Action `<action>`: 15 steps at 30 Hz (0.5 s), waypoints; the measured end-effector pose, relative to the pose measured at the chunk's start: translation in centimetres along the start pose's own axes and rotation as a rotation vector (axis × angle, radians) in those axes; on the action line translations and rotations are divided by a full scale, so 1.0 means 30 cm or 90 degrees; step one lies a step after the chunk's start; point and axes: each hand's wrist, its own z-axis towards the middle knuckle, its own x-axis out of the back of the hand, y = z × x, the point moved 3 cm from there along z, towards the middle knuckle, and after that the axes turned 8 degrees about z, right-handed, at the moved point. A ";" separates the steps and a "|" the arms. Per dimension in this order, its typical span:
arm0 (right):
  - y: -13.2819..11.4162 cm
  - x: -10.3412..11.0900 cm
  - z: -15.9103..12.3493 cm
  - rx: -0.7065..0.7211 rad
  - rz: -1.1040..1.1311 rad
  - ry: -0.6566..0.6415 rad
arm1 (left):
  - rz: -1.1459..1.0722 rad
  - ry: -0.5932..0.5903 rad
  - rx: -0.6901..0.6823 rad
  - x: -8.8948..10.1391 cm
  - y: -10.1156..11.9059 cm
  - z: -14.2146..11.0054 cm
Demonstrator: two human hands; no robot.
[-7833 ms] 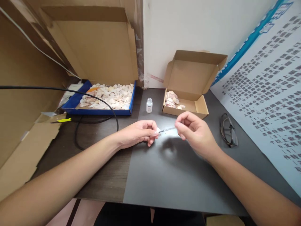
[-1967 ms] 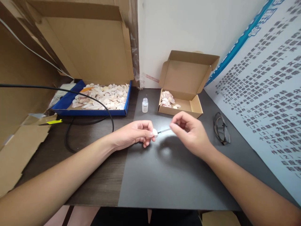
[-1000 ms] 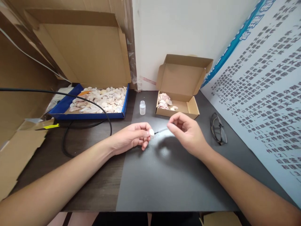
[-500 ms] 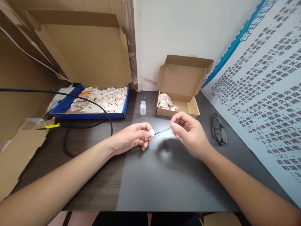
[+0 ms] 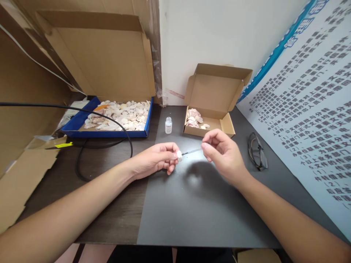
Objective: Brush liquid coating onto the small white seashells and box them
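Between the thumb and fingers of my left hand (image 5: 157,159) is a small white seashell (image 5: 179,155), held just above the grey mat. My right hand (image 5: 223,152) pinches a thin brush (image 5: 193,151) with a greyish handle. Its dark tip points left at the shell's right edge; whether it touches cannot be made out. Behind my hands stands an uncapped clear glass vial (image 5: 168,126) with a printed label. A small open cardboard box (image 5: 227,124) behind my right hand holds several shells (image 5: 193,118).
At the back left, a blue-edged box (image 5: 109,134) is full of pale shells. A black cable (image 5: 131,146) loops over the table beside my left forearm. Folded glasses (image 5: 257,151) lie right of my right hand. A printed poster (image 5: 309,120) borders the right side.
My right hand and the brush have shifted slightly right, away from the shell. The shell has turned a little in my left fingers. The whole view has moved slightly.
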 end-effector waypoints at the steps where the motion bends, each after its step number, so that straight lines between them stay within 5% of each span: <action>1: 0.001 0.000 0.000 -0.003 -0.015 0.001 | 0.001 0.000 -0.001 0.000 0.000 0.000; 15: -0.005 -0.001 -0.006 0.012 -0.040 -0.006 | 0.034 -0.001 -0.003 -0.002 -0.001 0.000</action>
